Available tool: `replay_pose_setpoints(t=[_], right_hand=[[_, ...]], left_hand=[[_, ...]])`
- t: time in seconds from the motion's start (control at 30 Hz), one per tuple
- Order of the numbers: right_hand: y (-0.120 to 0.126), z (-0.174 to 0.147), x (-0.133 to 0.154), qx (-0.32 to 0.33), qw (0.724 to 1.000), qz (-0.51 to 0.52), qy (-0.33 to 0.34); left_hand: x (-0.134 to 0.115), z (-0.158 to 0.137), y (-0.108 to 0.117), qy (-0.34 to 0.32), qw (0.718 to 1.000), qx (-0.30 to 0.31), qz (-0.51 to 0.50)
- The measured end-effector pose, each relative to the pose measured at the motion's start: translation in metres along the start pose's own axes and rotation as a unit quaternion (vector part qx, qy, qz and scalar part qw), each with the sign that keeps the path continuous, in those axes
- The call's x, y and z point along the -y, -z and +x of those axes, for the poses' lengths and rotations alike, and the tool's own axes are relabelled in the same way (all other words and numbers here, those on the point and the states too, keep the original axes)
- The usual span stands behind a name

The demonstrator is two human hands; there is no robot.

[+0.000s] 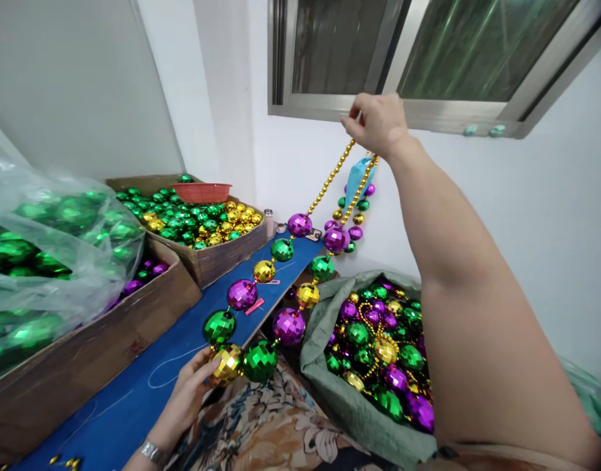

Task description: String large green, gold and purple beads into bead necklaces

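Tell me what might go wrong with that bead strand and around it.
If the right hand loosens on the small gold beads, the raised end of the bead strand may drop.

It hangs close to the open sack, so a swing could tangle it with the beaded strings there.

The red basin sits on loose balls in a cardboard box; a knock might tip it.

The right grip (378, 123) is raised at one o'clock, curled inward, while the left grip (195, 379) cups low at seven.
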State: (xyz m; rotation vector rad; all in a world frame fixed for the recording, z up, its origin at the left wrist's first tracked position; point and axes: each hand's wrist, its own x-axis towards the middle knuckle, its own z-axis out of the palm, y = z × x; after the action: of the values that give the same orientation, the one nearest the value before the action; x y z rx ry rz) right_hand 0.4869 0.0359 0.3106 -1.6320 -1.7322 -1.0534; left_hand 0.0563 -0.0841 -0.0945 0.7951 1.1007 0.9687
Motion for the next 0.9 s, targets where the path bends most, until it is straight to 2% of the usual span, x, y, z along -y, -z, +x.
replay_pose_setpoints(t=[0.2, 0.47, 0.77, 0.9], right_hand=[[0.002, -0.020, -0.016, 0.025, 0.999, -0.043, -0.020], [0.006, -0.049, -0.056, 0.038, 0.995, -0.081, -0.045], [0.037, -0.086, -0.107, 0.131, 0.973, -0.168, -0.089], [0.054, -0.106, -0.127, 0.148, 0.961, -0.203, -0.113]], left_hand=[[-0.003, 0.002, -0.005, 0.011, 1.000, 0.016, 0.005], [-0.011, 0.004, -0.032, 0.022, 0.998, 0.054, 0.003], [-0.015, 0.006, -0.083, 0.057, 0.991, 0.118, 0.042], [-0.009, 0.006, -0.118, 0.078, 0.981, 0.167, 0.063]])
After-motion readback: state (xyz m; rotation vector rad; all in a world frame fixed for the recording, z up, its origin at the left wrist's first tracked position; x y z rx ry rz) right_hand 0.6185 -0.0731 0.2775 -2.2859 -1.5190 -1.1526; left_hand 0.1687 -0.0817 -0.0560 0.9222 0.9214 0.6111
